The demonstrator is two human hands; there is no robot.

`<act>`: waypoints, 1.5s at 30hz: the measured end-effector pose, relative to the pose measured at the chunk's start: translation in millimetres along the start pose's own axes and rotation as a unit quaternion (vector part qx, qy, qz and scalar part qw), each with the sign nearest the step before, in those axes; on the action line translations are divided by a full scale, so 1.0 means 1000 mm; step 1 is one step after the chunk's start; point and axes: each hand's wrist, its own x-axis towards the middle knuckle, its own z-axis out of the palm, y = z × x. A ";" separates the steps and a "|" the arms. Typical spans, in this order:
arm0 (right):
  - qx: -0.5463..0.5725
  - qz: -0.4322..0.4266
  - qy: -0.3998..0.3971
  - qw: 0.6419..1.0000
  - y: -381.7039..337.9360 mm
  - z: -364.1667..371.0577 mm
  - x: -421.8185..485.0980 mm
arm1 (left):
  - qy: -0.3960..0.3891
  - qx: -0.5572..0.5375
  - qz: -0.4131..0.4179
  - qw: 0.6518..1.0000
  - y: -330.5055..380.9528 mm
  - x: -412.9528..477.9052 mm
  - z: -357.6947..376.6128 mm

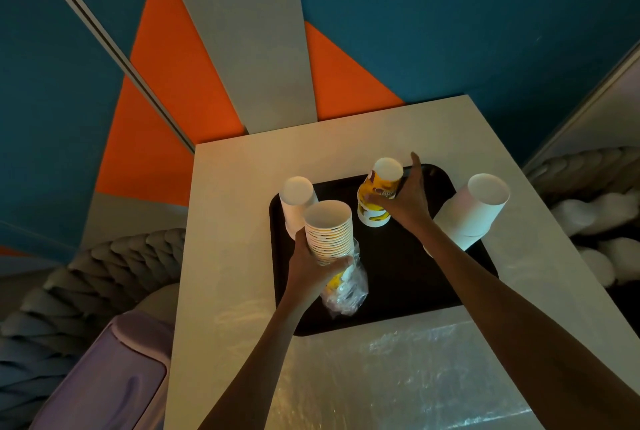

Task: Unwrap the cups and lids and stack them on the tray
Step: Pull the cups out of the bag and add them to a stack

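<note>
- The nested stack of paper cups (329, 232) is left of centre in the frame, held above the near left corner of the black tray (398, 291). It is probably light and stiff along its length, but its rims would crush easily, so the lower wall is the best place to hold it.
- The plastic wrap (346, 287) hangs bunched below the stack, thin and slippery. It seems mostly slid off, though the light is too dim to be sure.
- The left hand (308, 273) has a closed grip, with fingers and thumb curled round the stack's lower part.
- The right hand (405, 201) wraps its grip round the yellow printed stack (375, 201), which stands on the far side of the tray.
- A white stack (298, 201) stands at the tray's upper left, and a taller white stack (474, 214) at its right edge.
- The tabletop (225, 221) carries the tray, and a clear sheet (398, 377) lies at the lower edge of the frame.
</note>
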 end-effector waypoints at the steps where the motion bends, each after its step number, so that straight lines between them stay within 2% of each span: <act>1: 0.000 -0.004 0.021 1.000 -0.002 -0.001 -0.001 | -0.002 0.000 -0.002 1.000 0.001 0.000 0.001; 4: 0.031 -0.073 0.087 0.993 -0.022 -0.010 -0.011 | -0.010 0.005 -0.002 1.000 0.005 0.000 0.004; 6: 0.030 -0.125 0.078 0.989 -0.041 -0.017 -0.019 | -0.014 0.007 -0.002 1.000 0.008 0.001 0.006; 8: 0.005 -0.143 0.001 0.990 -0.058 -0.021 -0.023 | -0.017 0.008 -0.002 1.000 0.011 0.001 0.008; 10: -0.029 -0.112 -0.120 0.986 -0.075 -0.023 -0.028 | -0.018 0.011 0.000 1.000 0.014 0.000 0.010; 13: -0.113 -0.090 -0.265 0.953 -0.092 -0.022 -0.033 | -0.020 0.017 0.002 1.000 0.018 -0.001 0.013; 16: -0.194 -0.104 -0.323 0.921 -0.100 -0.019 -0.036 | -0.028 0.018 0.002 0.999 0.020 -0.001 0.014; 22: -0.286 -0.144 -0.350 0.881 -0.099 -0.013 -0.029 | -0.029 0.026 0.002 0.999 0.022 -0.004 0.012; 34: -0.292 -0.127 -0.354 0.879 -0.105 -0.014 -0.029 | -0.035 0.017 0.008 0.999 0.022 -0.004 0.012; 40: -0.259 -0.120 -0.343 0.895 -0.113 -0.020 -0.029 | -0.035 0.005 0.006 0.999 0.019 -0.007 0.010; 45: -0.126 -0.084 -0.289 0.945 -0.122 -0.041 -0.033 | -0.013 0.003 0.002 1.000 0.011 -0.007 0.004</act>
